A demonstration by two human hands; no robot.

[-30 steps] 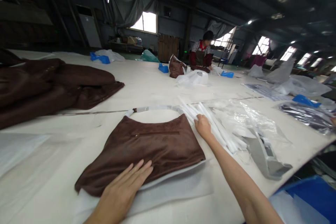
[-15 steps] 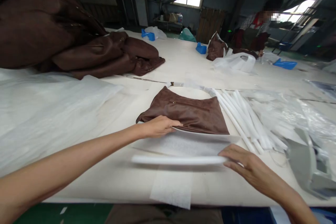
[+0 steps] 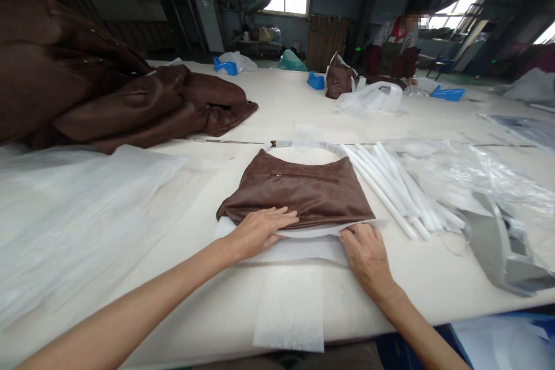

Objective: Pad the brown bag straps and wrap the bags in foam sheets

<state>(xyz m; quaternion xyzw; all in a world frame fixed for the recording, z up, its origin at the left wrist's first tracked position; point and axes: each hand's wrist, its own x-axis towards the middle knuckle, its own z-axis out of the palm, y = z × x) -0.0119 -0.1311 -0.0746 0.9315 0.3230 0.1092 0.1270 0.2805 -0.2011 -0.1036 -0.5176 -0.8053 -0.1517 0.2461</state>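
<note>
A brown handbag with a zipped pocket lies flat on the table, its wrapped handle pointing away from me. My left hand rests along the bag's lower edge, fingers stretched over the brown surface and thumb by the white sheet. A thin white sheet shows under and along that edge. With bent fingers, my right hand grips the sheet at the bag's lower right corner. Whether the white foam tube from earlier is under these fingers is hidden. A white strip hangs toward the table's front.
White foam tubes lie right of the bag, beside clear plastic and a grey tape dispenser. Brown bags are heaped at left behind white sheeting. A person works across the table.
My right hand has moved in toward the bag's lower edge, and the foam tube it held is out of sight. The raised sheet is lower. My left hand stays at the bag's edge.
</note>
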